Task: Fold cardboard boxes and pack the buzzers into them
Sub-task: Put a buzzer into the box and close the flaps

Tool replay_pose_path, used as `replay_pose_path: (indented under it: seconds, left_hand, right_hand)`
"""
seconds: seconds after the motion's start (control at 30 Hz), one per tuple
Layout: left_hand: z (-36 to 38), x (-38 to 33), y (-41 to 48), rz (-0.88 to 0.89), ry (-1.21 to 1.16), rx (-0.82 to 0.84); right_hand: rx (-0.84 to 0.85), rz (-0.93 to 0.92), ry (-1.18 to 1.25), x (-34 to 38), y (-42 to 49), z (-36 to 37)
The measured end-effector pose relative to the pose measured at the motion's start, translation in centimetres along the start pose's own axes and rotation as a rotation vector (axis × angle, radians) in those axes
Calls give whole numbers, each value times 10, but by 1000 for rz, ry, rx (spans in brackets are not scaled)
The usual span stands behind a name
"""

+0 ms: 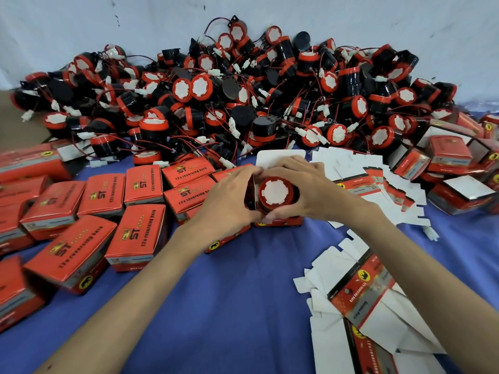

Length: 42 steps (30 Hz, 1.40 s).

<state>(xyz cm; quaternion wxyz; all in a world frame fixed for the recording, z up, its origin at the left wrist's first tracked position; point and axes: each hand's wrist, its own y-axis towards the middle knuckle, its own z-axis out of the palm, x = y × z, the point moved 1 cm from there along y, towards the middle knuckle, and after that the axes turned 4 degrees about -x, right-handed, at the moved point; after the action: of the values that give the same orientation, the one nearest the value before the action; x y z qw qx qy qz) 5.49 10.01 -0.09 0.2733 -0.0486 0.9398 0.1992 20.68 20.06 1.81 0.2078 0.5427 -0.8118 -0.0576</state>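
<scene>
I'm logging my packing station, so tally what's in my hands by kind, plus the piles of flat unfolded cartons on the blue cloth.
buzzer: 1
open box: 1
piles of flat cartons: 2
Total: 4

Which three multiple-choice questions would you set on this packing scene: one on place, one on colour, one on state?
1. Where is the heap of loose buzzers? A) against the far wall B) in a basket C) under a table
2. What colour is the cloth? A) green B) blue C) yellow
3. What state is the held buzzer in? A) loose on the cloth B) sealed away C) partly in an open box

1 A: it lies along the wall. 2 B: blue shows between packed boxes. 3 C: left hand grips the box, right hand the buzzer, its white face showing.
</scene>
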Motion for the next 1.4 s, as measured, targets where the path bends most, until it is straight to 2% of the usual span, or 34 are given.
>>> replay_pose_path:
  seconds: [0.17,0.27,0.37,0.5,0.7,0.77,0.9,1.0,1.07,1.17,1.27,1.4]
  left_hand:
    - [-1,-1,-1,16,-22,-11]
    - [0,-2,-3,25,-8,-33]
    - [-1,-3,-5,51,14,-28]
    - [-2,-7,-5,106,118,-11]
    - [-2,-11,2,159,410,10]
    - [-4,-10,6,167,443,29]
    - [-6,-8,8,151,417,78]
    - [-8,-11,11,113,350,69]
    - [-8,-12,12,107,339,78]
    - [-9,-13,12,113,323,65]
    - [-8,-15,11,125,313,51]
    - [-7,-15,10,113,286,59]
  right_hand:
    - [44,41,26,-4,-4,-1]
    - [19,-2,-110,-1,-5,2]
    - [31,15,-106,1,-6,0]
    - [101,9,2,3,-7,-8]
    - [1,-51,-28,3,-11,-4]
    - [-31,-57,-63,1,-13,-2]
    - [-128,-41,-118,-2,-18,1]
    - [-120,-69,-160,-6,-20,-3]
    - [-61,-104,-39,-9,-24,-8]
    - [-28,-54,148,-18,-28,-15]
    - [-126,-54,182,-19,-30,-11]
    - [-251,-55,102,-11,-31,0]
